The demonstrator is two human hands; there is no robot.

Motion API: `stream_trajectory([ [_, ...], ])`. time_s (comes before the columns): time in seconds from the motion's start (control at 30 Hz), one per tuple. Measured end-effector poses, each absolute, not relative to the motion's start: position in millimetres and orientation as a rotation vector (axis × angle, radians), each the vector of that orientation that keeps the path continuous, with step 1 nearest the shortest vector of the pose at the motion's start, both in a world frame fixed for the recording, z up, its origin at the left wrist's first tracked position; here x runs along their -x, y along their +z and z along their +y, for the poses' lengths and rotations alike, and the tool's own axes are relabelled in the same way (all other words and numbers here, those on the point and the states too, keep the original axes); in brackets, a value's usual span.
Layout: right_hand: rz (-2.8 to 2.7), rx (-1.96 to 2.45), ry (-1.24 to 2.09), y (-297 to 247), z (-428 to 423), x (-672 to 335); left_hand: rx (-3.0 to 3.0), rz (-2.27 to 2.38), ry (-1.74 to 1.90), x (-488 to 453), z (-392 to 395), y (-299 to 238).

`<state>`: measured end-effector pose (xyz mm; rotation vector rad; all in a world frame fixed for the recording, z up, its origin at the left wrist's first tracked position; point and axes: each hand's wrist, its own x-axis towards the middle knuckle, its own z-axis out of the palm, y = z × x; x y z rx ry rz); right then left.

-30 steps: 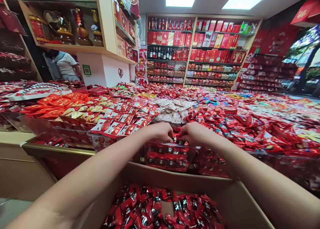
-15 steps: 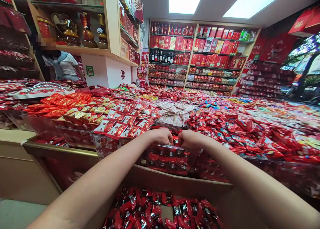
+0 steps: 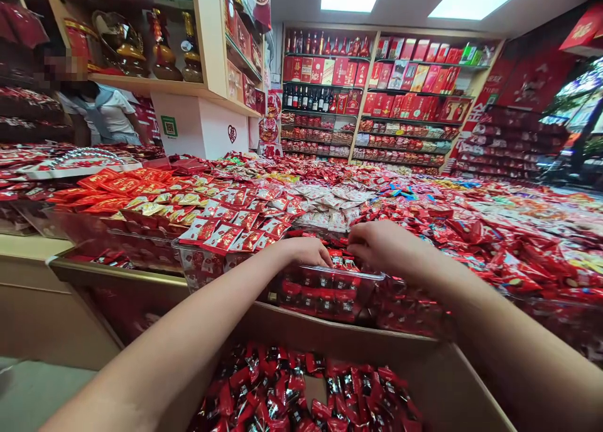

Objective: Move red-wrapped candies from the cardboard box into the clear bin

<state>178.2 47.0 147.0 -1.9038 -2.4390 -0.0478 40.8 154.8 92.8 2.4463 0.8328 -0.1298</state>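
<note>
A clear plastic bin (image 3: pixel 301 272) holds small red-and-black wrapped candies (image 3: pixel 325 287), stacked in rows behind its front wall. My left hand (image 3: pixel 311 251) reaches over the rim with its fingers bent down together at the candies. Its fingertips are partly hidden, so what they grip does not show. Over the bin's right end is my right hand (image 3: pixel 377 243), its bent fingers slightly apart and nothing visible in them. Below my forearms, an open cardboard box (image 3: pixel 330 331) contains many loose candies (image 3: pixel 264 388) of the same look.
Bins of red-and-white packets (image 3: pixel 221 234) stand left of my hands, white packets (image 3: pixel 334 199) behind, and red packets (image 3: pixel 471 240) to the right. A person (image 3: pixel 101 112) stands at the far left. Shelves with bottles and boxes (image 3: pixel 325 71) line the back wall.
My right hand has lifted and moved right, away from my left hand, and its fingers have loosened. My left hand stays at the bin, slightly shifted. The view has tilted a little.
</note>
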Motion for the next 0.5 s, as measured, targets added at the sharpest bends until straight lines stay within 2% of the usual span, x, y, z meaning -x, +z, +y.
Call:
stream_trajectory([
  [0.07, -2.485, 1.723, 0.267, 132.5, 21.4, -180.9, -2.466, 0.82, -0.12, -41.0, 154.8, 92.6],
  [0.13, -2.538, 1.639, 0.622, 91.4, 3.3, -180.9, -2.492, 0.817, -0.112, -41.2, 153.6, 93.6],
  [0.33, -2.281, 1.831, 0.79, -76.8, -5.6, -170.5, -2.602, 0.864, -0.001, -39.8, 147.2, 97.9],
  [0.4, -2.125, 1.884, 1.0, -103.2, -7.1, -166.3, -2.646, 0.841, 0.045, -41.6, 147.3, 99.2],
  [0.5, -2.002, 1.944, 1.195, -114.3, -12.0, -158.3, -2.709, 0.759, 0.02, -50.9, 150.5, 100.7],
])
